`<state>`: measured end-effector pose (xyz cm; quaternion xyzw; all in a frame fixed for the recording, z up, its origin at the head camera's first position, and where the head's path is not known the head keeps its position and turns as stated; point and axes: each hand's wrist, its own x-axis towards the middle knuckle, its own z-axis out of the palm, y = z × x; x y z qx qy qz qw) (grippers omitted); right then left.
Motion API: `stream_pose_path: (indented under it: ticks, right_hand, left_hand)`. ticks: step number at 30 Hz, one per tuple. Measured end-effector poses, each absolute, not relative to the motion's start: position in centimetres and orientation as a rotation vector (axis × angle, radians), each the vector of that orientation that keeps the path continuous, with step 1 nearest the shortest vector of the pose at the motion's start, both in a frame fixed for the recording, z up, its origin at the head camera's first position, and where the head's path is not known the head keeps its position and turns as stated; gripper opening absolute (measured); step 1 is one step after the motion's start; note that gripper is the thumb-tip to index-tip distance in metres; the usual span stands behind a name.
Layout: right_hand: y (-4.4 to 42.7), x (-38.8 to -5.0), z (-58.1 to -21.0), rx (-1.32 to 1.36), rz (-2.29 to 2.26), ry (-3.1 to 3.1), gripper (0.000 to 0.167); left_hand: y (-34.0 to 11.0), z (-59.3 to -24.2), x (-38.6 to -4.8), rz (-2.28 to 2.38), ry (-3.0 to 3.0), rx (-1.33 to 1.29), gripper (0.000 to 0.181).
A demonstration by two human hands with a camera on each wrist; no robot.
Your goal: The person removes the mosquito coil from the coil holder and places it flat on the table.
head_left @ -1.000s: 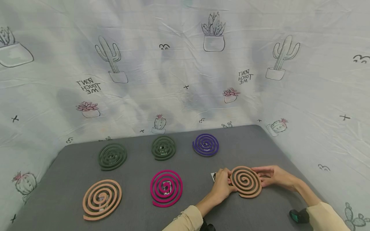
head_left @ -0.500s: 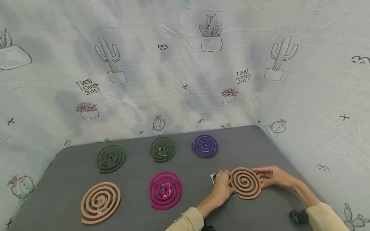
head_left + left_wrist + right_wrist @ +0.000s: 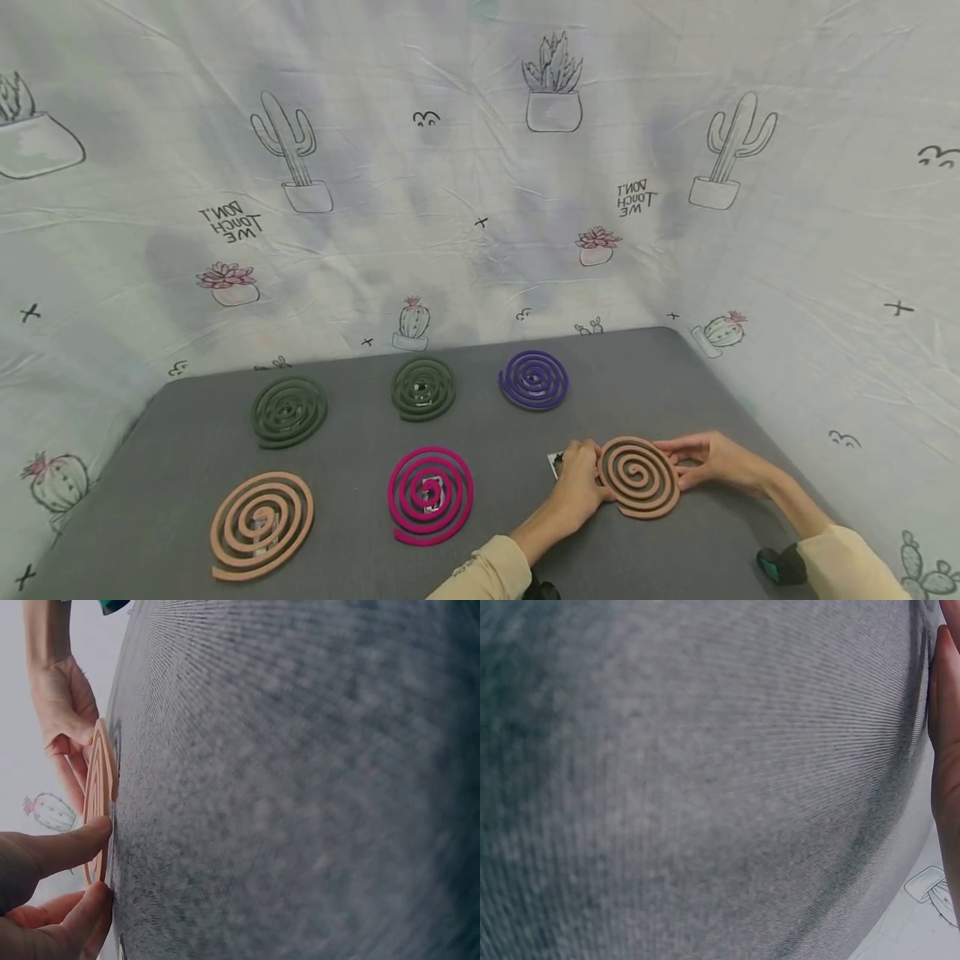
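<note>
Grey tabletop (image 3: 348,492) — five coils look done: front tan coil (image 3: 262,513), pink coil (image 3: 431,492), corner green coil (image 3: 287,409), middle green coil (image 3: 417,387), purple coil (image 3: 533,379). One apparently left! Held tan coil (image 3: 636,472) sits front right, both grips pinching its rim — left hand (image 3: 579,485), right hand (image 3: 716,461). A small card (image 3: 555,463) peeks beside the left.

Evenly lit in the head view, with soft grey mottling on the white, plant-printed cloth backdrop (image 3: 465,179) beyond the bare left hand (image 3: 576,487) and faint shadow near the bare right hand (image 3: 714,462). Dimmer and grainy in both wrist views, blurred across the flat, grey, woven-textured tabletop (image 3: 300,787); probably lit from overhead, though hard to tell.
</note>
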<state>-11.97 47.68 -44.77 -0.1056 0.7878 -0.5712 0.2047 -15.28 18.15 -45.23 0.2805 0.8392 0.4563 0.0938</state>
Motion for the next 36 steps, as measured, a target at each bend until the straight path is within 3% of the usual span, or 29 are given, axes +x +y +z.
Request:
stream_pose_path:
  ticks: [8,36]
  right_hand:
    - [47.74,-11.91,-44.56,-0.29,-1.531,2.255,0.07]
    - [47.57,-12.4,-44.29,-0.413,-1.469,2.396,0.061]
  left_hand:
    - [18.57,-45.16,-14.95,1.283,2.558,0.82,0.05]
    - [18.67,-44.44,-15.35,1.198,2.626,0.822,0.048]
